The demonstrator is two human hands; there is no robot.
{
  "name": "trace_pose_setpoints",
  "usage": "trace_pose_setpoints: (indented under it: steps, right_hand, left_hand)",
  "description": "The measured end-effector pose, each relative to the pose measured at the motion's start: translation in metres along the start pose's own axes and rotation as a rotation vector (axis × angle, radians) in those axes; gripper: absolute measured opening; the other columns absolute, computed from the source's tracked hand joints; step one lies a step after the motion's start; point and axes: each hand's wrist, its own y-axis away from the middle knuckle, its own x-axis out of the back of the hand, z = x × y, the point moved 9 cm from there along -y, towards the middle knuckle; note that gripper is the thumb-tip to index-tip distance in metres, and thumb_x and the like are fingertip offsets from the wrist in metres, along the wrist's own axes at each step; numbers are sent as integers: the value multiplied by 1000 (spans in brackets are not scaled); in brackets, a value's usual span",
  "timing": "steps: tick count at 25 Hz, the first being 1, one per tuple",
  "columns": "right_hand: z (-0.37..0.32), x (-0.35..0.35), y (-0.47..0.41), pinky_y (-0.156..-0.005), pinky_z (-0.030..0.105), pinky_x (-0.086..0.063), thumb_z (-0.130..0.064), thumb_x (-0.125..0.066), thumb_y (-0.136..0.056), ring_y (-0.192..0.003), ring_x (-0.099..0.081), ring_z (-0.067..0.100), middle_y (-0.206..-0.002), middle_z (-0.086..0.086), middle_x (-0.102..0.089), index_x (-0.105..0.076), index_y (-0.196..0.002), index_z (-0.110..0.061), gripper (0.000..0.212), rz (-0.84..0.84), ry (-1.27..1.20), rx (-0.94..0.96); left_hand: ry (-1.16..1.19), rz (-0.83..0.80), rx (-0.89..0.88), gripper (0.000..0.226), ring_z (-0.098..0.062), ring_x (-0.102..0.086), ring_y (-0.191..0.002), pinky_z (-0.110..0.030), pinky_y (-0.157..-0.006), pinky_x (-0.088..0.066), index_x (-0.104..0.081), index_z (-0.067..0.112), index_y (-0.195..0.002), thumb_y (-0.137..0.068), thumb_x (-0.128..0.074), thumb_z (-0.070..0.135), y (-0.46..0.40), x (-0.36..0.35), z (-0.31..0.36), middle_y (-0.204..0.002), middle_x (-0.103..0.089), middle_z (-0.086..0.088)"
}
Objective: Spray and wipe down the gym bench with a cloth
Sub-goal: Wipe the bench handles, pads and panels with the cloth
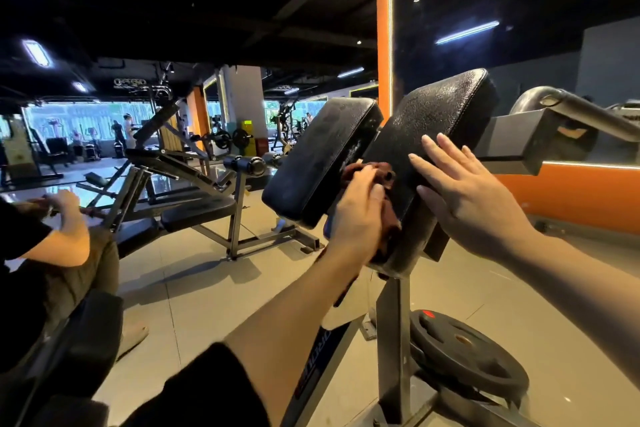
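**Two hands on a split gym pad**

Two black cushions make up the gym bench's tilted pad: a left cushion (322, 156) and a right cushion (429, 135), side by side with a narrow gap between them, mounted on a grey steel post (393, 350). Both surfaces look pebbled and slightly glossy.

The left hand (356, 215) sits at the lower end of that gap, fingers curled round a reddish-brown cloth (375, 172). The cloth is bunched above the knuckles against the inner edge of the cushions, and more of it hangs down below the hand along the side of the right cushion.

The right hand (467, 194) lies flat on the right cushion's lower right part, fingers straight and spread a little, holding nothing; the fingertips point up the pad.

A black weight plate (467, 357) lies on the frame's base beside the post. A curved grey bar (581, 111) projects to the right, behind the pad, in front of a mirror with an orange frame (382, 28).

To the left, another person (65, 236) in dark clothing sits with one hand raised. Behind them stands a second bench machine (194, 191) on the pale tiled floor (194, 284).
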Motion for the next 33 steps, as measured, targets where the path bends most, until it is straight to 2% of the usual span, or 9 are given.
trace_pose_setpoints:
  steps: [3, 6, 8, 12, 16, 20, 24, 28, 33]
  right_hand:
    - [2, -1, 1, -119, 41, -14, -46, -20, -99, -147, -13, 22, -157, 8, -23, -32, -149, -14, 61, 0, 52, 45]
    - [4, -3, 1, -120, 39, -12, -46, -21, -98, -148, -10, 20, -158, 7, -19, -27, -151, -13, 63, -25, 43, 77]
    - [12, 2, 0, -120, 40, -12, -46, -22, -98, -148, -9, 18, -158, 5, -17, -25, -152, -15, 62, -22, 11, 63]
    - [52, 23, -9, -118, 49, -19, -43, -26, -97, -145, -21, 30, -155, 14, -29, -34, -149, -12, 61, 80, 86, -57]
    - [79, 35, -22, -115, 53, -21, -44, -32, -93, -138, -36, 38, -145, 22, -43, -43, -142, -6, 64, 87, 206, -153]
    - [92, 47, -35, -107, 58, -31, -35, -51, -90, -129, -46, 41, -134, 25, -52, -52, -131, 0, 54, 191, 194, -204]
    - [106, 53, -40, -95, 48, -43, -42, -40, -85, -107, -55, 38, -117, 21, -58, -56, -118, -1, 55, 268, 27, -315]
    - [101, 56, -52, -90, 46, -45, -35, -51, -79, -101, -57, 35, -121, 17, -56, -52, -125, -4, 55, 264, -3, -256]
    - [123, 63, -81, -87, 38, -41, -16, -51, -90, -112, -52, 35, -131, 16, -50, -44, -134, -8, 45, 188, -17, -357]
  left_hand:
    - [-92, -80, -209, 47, -11, -30, -141, -36, -118, -24, -30, 23, -149, -102, -37, 26, 6, -13, 14, -153, -33, 3]
    - [-3, -43, 34, 44, -9, -42, -130, -45, -115, -30, -31, 25, -147, -103, -37, 24, -26, 3, -18, -148, -40, 2]
    - [-22, -7, -19, 43, -12, -41, -133, -45, -115, -31, -36, 24, -145, -103, -37, 28, -26, -4, 0, -146, -43, 1]
    - [-251, -142, -327, 50, -4, -19, -143, -18, -114, -15, -27, 26, -150, -102, -39, 27, -26, -32, 40, -157, -24, 6]
    - [-111, -71, -122, 47, -16, -20, -145, -32, -120, -15, -30, 19, -149, -103, -39, 21, -71, -24, 33, -157, -25, -3]
    - [-275, -171, -349, 47, -9, -14, -145, -25, -117, -12, -27, 25, -150, -103, -37, 21, -67, -47, 60, -158, -21, 4]
    - [-232, -61, -240, 44, -18, -26, -143, -32, -119, -17, -37, 16, -146, -102, -40, 14, -110, -29, 53, -154, -31, -5]
    - [-263, -159, -530, 43, -10, -25, -141, -21, -117, -18, -43, 16, -143, -100, -42, 16, -103, -69, 99, -153, -33, 0]
    - [-270, -74, -340, 41, -17, -31, -139, -29, -118, -19, -43, 14, -142, -101, -45, 13, -146, -52, 88, -149, -39, -5]
